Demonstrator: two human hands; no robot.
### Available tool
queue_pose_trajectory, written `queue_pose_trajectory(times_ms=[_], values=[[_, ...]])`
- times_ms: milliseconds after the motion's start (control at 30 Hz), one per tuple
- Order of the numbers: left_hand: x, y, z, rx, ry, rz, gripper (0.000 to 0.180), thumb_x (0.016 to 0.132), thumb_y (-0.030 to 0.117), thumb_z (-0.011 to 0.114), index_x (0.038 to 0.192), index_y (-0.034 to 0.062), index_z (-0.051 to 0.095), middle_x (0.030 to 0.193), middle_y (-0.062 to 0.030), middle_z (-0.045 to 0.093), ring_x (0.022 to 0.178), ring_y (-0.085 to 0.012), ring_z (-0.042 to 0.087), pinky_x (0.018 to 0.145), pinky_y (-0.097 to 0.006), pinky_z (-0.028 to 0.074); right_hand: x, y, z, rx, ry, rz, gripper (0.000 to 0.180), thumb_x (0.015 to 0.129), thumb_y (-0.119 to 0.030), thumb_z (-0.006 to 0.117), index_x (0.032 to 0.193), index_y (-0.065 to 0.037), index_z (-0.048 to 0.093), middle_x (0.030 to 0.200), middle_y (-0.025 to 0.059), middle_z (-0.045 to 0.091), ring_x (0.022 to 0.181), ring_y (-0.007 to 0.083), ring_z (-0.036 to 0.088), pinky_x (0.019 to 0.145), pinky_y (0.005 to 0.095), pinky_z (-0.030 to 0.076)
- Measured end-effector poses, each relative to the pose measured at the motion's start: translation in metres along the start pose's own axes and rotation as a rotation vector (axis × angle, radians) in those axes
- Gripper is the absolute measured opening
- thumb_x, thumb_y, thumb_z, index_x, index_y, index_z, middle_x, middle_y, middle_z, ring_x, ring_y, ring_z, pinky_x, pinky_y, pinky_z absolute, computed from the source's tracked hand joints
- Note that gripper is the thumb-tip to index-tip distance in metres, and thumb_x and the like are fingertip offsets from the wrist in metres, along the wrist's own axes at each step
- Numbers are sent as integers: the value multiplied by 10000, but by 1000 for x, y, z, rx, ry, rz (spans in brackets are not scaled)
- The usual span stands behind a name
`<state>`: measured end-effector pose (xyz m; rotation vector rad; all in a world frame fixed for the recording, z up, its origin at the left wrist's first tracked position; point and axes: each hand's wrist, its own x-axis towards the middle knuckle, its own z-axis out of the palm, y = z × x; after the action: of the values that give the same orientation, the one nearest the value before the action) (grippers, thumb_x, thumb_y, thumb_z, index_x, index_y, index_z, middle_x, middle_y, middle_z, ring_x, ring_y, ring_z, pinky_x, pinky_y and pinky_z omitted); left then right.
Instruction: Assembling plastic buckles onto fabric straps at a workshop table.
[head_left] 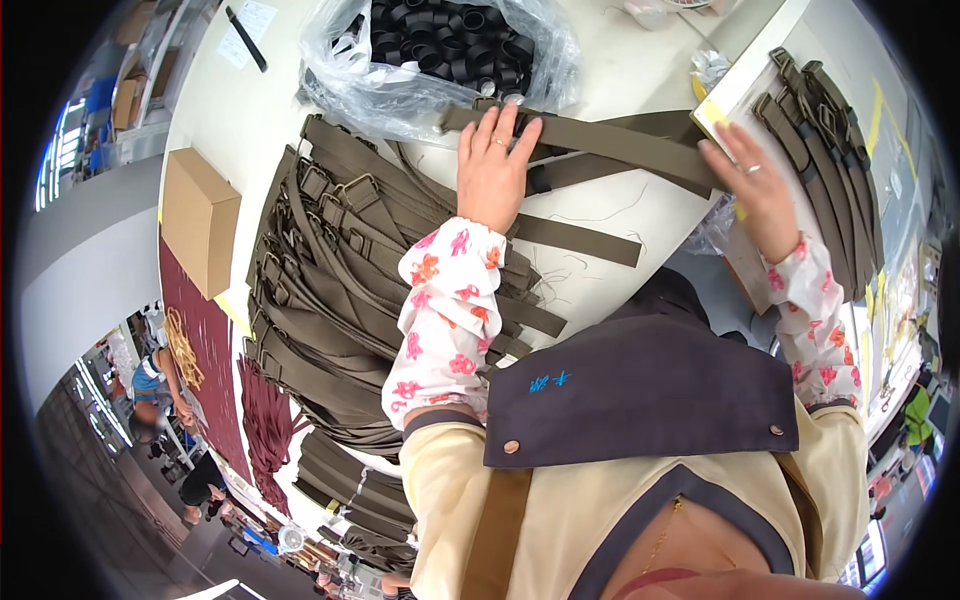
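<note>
- Head camera looks down over the person's chest, and from where I sit I see both forearms in white sleeves with pink and orange flowers reaching out over a white worktable (640, 70).
- Left hand (492, 165) lies flat and spread, palm down, on a long olive-brown webbing strap (610, 142) that runs across the table toward the right; it grips nothing, it presses. I judge the press is there to pin that end so the strap stays straight.
- Right hand (752, 180) is also open, fingers stretched along the strap's far end near the table's right edge, touching rather than closing on it. With both ends weighted, the strap lies taut between the hands.
- A second, shorter strap piece (580, 238) lies just below, loose on the table.
- Left of the hands, a big heap of olive straps with metal buckles (340, 260) spills toward the table edge, within easy reach.
- A neat row of finished-looking olive straps (830, 150) lies at the right, apart from the heap.
- A clear plastic bag of black plastic rings (450, 45) sits just beyond the left hand.
- A brown cardboard box (198, 215) rests at the table's left side, dark red straps (262, 420) beside it.
- Around the table I see a workshop floor with other people at far benches.
</note>
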<state>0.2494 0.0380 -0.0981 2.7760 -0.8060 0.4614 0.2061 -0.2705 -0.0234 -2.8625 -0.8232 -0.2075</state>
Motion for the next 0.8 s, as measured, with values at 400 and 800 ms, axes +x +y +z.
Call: queue_pose_trajectory(times_ms=[400, 800], values=[[-59, -69, -50, 52, -333, -6, 244, 696, 50, 604, 938, 83, 612, 973, -48, 597, 969, -243, 516, 809, -362, 402, 36, -124, 111, 637, -128, -144, 222, 696, -116, 593, 894, -28, 543, 918, 107, 575, 874, 266, 562, 725, 352, 482], [-43, -52, -50, -300, -388, 95, 271, 702, 250, 671, 916, 89, 629, 908, -45, 602, 947, -226, 530, 942, -434, 302, 84, -145, 125, 944, -137, 103, 89, 733, -64, 553, 802, -25, 513, 798, 128, 543, 674, 278, 573, 596, 364, 466]])
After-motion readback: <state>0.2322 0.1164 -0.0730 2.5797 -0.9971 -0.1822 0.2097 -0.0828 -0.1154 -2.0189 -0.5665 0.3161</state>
